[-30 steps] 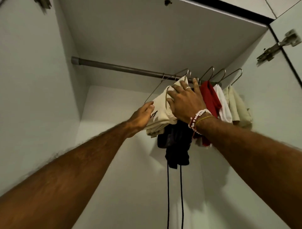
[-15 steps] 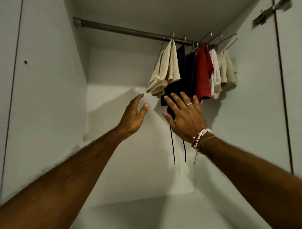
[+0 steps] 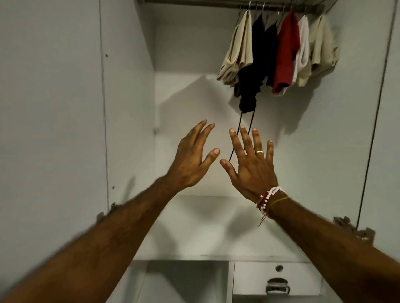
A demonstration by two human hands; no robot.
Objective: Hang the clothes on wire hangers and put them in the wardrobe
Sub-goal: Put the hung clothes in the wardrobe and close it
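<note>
- Left hand point(image 3: 191, 159): fingers spread and relaxed, holding nothing; raised in front of the wardrobe's back wall point(image 3: 184, 97), below the hanging row.
- Right hand point(image 3: 252, 170): fingers straight and fanned, holding nothing; ring point(image 3: 259, 152) on 1 finger, beaded bracelets point(image 3: 269, 195) at the wrist.
- Clothes, task item: 6 pieces as far as can be told, crowded at the right end of the rail point(image 3: 216, 1) at the top edge of the wardrobe. In order: cream garment point(image 3: 238, 49), black garment point(image 3: 252, 71), a dark navy piece, red garment point(image 3: 285, 54), white garment point(image 3: 303, 45), beige garment point(image 3: 322, 45).
- Wire hangers point(image 3: 263, 8): only hooks and shoulders show, caught on the rail.
- Black cords point(image 3: 252, 121): 2, dangling from the black garment and passing just behind the right hand's fingertips.
- Drawer point(image 3: 277, 281): bottom right corner, metal handle, closed.
- Risk 1: a finger catching a cord would likely drag the black garment off its hanger.
- Risk 2: the pieces look folded over thin wire; a knock to the packed row could let one slide off.
- Risk 3: no further garment is in view.
- Writing: a small dark mark at the cream garment's lower edge, too small to read. No brands legible.
</note>
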